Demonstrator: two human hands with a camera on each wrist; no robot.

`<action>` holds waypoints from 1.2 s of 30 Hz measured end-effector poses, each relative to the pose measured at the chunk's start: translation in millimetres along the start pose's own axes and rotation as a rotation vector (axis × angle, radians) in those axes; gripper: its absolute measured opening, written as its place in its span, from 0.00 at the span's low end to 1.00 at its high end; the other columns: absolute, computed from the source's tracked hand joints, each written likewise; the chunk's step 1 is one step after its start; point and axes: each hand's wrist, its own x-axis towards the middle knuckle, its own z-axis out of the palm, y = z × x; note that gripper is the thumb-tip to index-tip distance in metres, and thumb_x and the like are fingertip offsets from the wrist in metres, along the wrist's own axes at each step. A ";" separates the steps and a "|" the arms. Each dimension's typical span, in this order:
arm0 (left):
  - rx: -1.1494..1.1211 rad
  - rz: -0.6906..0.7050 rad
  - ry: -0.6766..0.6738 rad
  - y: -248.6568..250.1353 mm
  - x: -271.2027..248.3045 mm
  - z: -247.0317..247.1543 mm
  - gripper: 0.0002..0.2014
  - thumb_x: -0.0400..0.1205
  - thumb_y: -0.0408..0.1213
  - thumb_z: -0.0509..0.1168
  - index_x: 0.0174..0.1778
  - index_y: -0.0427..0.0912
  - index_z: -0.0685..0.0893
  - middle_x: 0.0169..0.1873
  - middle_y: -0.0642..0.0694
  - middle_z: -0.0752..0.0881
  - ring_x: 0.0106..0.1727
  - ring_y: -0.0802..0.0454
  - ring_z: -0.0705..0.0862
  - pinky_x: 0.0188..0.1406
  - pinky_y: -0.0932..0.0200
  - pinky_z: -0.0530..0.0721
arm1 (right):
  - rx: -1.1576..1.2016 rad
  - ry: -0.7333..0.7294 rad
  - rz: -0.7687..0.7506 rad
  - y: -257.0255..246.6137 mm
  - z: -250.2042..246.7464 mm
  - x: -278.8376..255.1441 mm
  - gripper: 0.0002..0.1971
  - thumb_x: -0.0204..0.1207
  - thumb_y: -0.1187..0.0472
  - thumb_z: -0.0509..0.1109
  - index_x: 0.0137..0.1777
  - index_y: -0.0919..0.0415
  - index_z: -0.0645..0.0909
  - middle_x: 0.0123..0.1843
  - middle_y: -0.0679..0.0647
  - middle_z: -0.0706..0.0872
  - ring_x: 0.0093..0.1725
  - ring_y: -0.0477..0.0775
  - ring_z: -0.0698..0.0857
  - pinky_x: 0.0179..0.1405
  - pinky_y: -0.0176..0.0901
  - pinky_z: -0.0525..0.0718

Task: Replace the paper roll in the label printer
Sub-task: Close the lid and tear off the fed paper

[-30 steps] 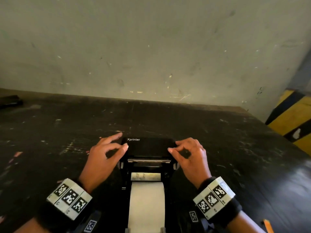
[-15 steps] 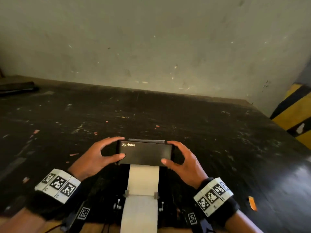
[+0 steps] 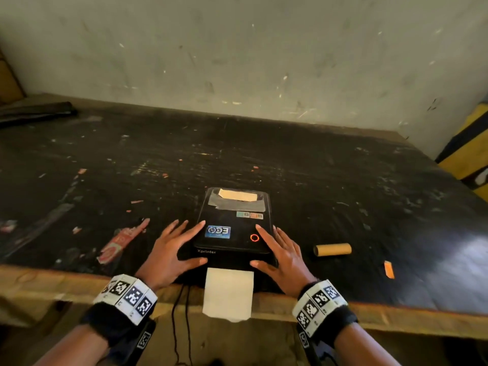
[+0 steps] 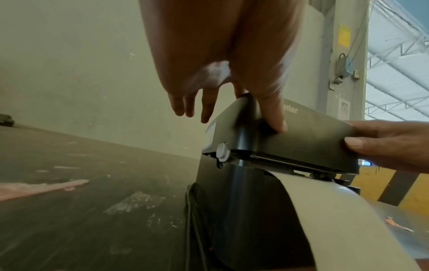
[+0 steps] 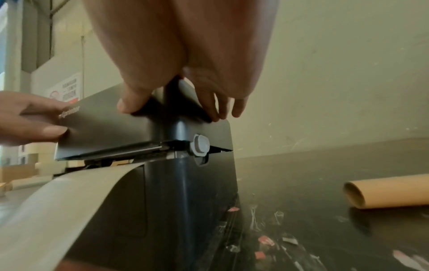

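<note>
Label printer (image 3: 235, 228) at desk (image 3: 343, 180) near edge. Left hand (image 3: 169, 257) and right hand (image 3: 285, 256), fingers straight, press lid corners, likely to latch it. Paper (image 3: 228, 294) feeds out; empty core (image 3: 332, 249) discarded right.

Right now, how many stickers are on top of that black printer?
2 that I can make out on the printer lid: a blue sticker near the left hand, and a small multicoloured strip further back on the right. The pale patch at the back looks like tape.
</note>
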 end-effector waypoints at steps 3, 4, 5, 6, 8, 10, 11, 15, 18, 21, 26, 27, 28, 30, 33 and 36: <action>0.020 -0.020 0.024 5.4 -1.8 4.0 0.39 0.71 0.57 0.68 0.75 0.70 0.52 0.81 0.44 0.57 0.81 0.49 0.45 0.79 0.39 0.50 | -0.026 -0.009 0.005 -0.2 -1.3 1.6 0.38 0.77 0.40 0.62 0.78 0.33 0.40 0.85 0.57 0.49 0.83 0.55 0.43 0.80 0.53 0.44; 0.026 -0.028 0.023 5.9 -1.9 4.0 0.39 0.72 0.58 0.67 0.75 0.70 0.52 0.81 0.44 0.57 0.81 0.49 0.45 0.78 0.39 0.50 | -0.033 -0.018 0.009 -0.1 -1.5 1.6 0.38 0.77 0.40 0.62 0.78 0.33 0.39 0.85 0.58 0.49 0.83 0.55 0.43 0.80 0.54 0.45; 0.033 -0.033 0.021 4.9 -2.1 4.9 0.39 0.71 0.58 0.67 0.75 0.70 0.51 0.81 0.44 0.57 0.81 0.49 0.45 0.78 0.39 0.50 | -0.032 -0.028 0.014 0.2 -0.8 1.2 0.38 0.77 0.39 0.61 0.78 0.33 0.39 0.85 0.58 0.50 0.83 0.55 0.44 0.80 0.55 0.45; 0.042 -0.036 0.019 4.6 -2.6 4.9 0.39 0.71 0.59 0.66 0.74 0.71 0.51 0.81 0.44 0.57 0.81 0.48 0.45 0.78 0.39 0.50 | -0.022 -0.038 0.019 0.2 0.0 0.8 0.38 0.77 0.39 0.61 0.78 0.33 0.39 0.85 0.58 0.50 0.83 0.56 0.44 0.80 0.55 0.46; 0.047 -0.040 0.018 4.4 -4.9 5.9 0.39 0.71 0.60 0.66 0.73 0.72 0.50 0.81 0.44 0.57 0.82 0.48 0.45 0.78 0.37 0.51 | 0.000 -0.055 0.032 0.7 2.2 -0.4 0.38 0.77 0.39 0.61 0.78 0.32 0.38 0.85 0.59 0.51 0.83 0.56 0.45 0.80 0.56 0.47; 0.024 -0.048 0.017 5.4 -6.5 6.4 0.39 0.71 0.60 0.66 0.73 0.73 0.49 0.81 0.45 0.57 0.82 0.49 0.45 0.78 0.36 0.52 | 0.005 -0.062 0.032 1.4 2.6 -1.0 0.38 0.77 0.39 0.60 0.78 0.33 0.38 0.85 0.59 0.50 0.83 0.56 0.45 0.81 0.57 0.47; 0.013 -0.050 0.015 6.2 -7.1 6.6 0.39 0.71 0.59 0.66 0.73 0.73 0.49 0.81 0.46 0.57 0.82 0.49 0.45 0.78 0.36 0.52 | 0.001 -0.063 0.030 2.2 2.8 -1.2 0.37 0.77 0.39 0.60 0.78 0.33 0.38 0.85 0.60 0.50 0.83 0.57 0.45 0.81 0.57 0.47; -0.014 -0.074 -0.005 6.6 -12.7 10.8 0.39 0.72 0.59 0.66 0.73 0.74 0.48 0.80 0.46 0.58 0.81 0.49 0.46 0.77 0.34 0.56 | -0.005 -0.064 0.026 6.4 10.6 -2.3 0.38 0.77 0.38 0.59 0.77 0.31 0.36 0.85 0.60 0.51 0.84 0.57 0.46 0.81 0.59 0.48; -0.061 -0.111 0.008 10.9 -16.5 14.7 0.38 0.74 0.55 0.66 0.74 0.72 0.49 0.80 0.42 0.59 0.81 0.45 0.50 0.75 0.35 0.60 | 0.023 -0.040 0.030 7.8 15.5 -2.9 0.38 0.77 0.38 0.60 0.76 0.30 0.35 0.85 0.60 0.52 0.83 0.57 0.47 0.81 0.59 0.50; -0.071 -0.129 0.005 9.8 -16.2 16.6 0.37 0.74 0.57 0.65 0.72 0.76 0.48 0.79 0.40 0.58 0.80 0.41 0.54 0.74 0.34 0.62 | 0.026 -0.029 0.035 7.7 16.8 -3.1 0.38 0.77 0.39 0.60 0.75 0.29 0.35 0.84 0.60 0.53 0.83 0.58 0.48 0.81 0.59 0.51; -0.159 -0.086 -0.016 5.9 -16.2 18.6 0.37 0.74 0.57 0.65 0.73 0.75 0.49 0.78 0.43 0.64 0.77 0.45 0.64 0.75 0.42 0.66 | 0.086 0.000 0.036 8.0 22.8 -3.5 0.39 0.76 0.40 0.63 0.72 0.25 0.35 0.84 0.60 0.53 0.83 0.59 0.52 0.80 0.59 0.56; -0.165 -0.079 -0.015 6.4 -16.6 18.6 0.38 0.73 0.57 0.65 0.73 0.74 0.49 0.78 0.44 0.64 0.77 0.46 0.64 0.75 0.43 0.66 | 0.087 0.004 0.038 7.5 23.2 -3.7 0.39 0.76 0.40 0.63 0.72 0.25 0.34 0.84 0.60 0.53 0.83 0.59 0.53 0.80 0.60 0.57; -0.169 -0.079 -0.013 6.5 -16.1 18.9 0.38 0.74 0.56 0.65 0.74 0.73 0.49 0.78 0.44 0.64 0.77 0.46 0.64 0.75 0.44 0.65 | 0.084 0.006 0.042 7.0 23.1 -3.9 0.39 0.76 0.41 0.63 0.72 0.25 0.34 0.84 0.60 0.52 0.83 0.60 0.54 0.80 0.60 0.58; -0.178 -0.090 -0.005 7.1 -16.2 20.3 0.38 0.74 0.54 0.66 0.75 0.71 0.49 0.79 0.44 0.63 0.77 0.46 0.64 0.75 0.46 0.64 | 0.082 0.013 0.045 6.5 22.9 -4.5 0.39 0.76 0.41 0.63 0.72 0.25 0.34 0.84 0.60 0.52 0.82 0.61 0.55 0.80 0.62 0.60; -0.188 -0.092 0.013 9.8 -17.3 23.2 0.38 0.75 0.53 0.67 0.75 0.70 0.50 0.79 0.43 0.63 0.77 0.45 0.64 0.75 0.46 0.64 | 0.079 0.013 0.040 5.8 22.9 -4.4 0.40 0.76 0.41 0.64 0.70 0.24 0.33 0.84 0.59 0.52 0.81 0.61 0.58 0.77 0.65 0.66; -0.218 -0.090 0.039 9.2 -18.0 25.9 0.39 0.74 0.53 0.67 0.75 0.69 0.50 0.78 0.43 0.66 0.76 0.45 0.67 0.74 0.48 0.65 | 0.079 0.023 0.039 6.7 24.1 -4.3 0.40 0.75 0.41 0.64 0.69 0.21 0.32 0.85 0.58 0.52 0.81 0.61 0.59 0.75 0.67 0.69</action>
